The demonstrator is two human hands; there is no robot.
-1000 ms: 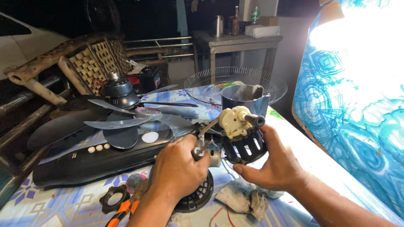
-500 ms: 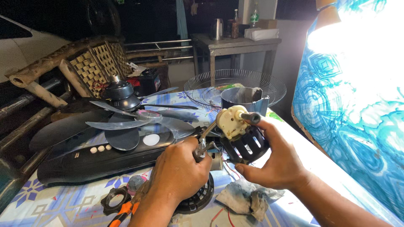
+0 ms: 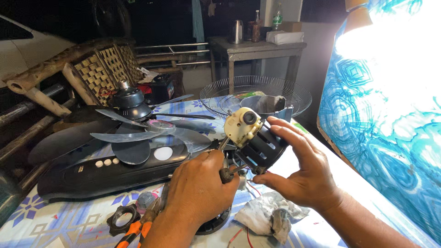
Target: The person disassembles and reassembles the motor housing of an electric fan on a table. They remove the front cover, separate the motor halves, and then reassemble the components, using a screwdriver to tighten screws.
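Right now my right hand (image 3: pixel 303 177) cups the black slotted fan motor with its cream gearbox (image 3: pixel 255 138), tilted up-left; my left hand (image 3: pixel 197 190), just below-left, pinches a dark-handled screwdriver (image 3: pixel 226 173) aimed at it.

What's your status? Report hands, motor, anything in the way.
Left hand gripping a screwdriver at the motor. Right hand cradling motor off the table. Rag lies below; nothing blocking.
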